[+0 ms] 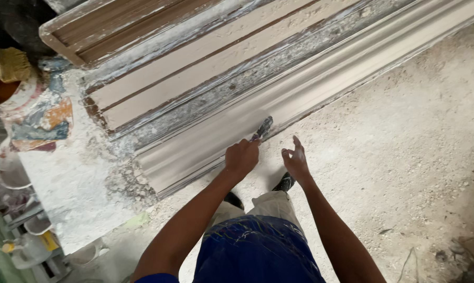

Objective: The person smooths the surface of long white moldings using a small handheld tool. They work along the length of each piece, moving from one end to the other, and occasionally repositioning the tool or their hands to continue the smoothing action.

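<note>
Gripping a scraper (263, 127), left hand (242, 157) meets plaster moulding (279, 99) beside buckets (11, 167).

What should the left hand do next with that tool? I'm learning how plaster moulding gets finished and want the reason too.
Probably draw the tool along the moulding. The left hand grips the handle, and the blade tip already meets the moulding's lower edge, whose profile looks smooth and pale. The right hand hangs open and empty beside it, above the dusty floor.

Plaster w'shop: cornice mould (279, 99), dusty floor (405, 157).
</note>
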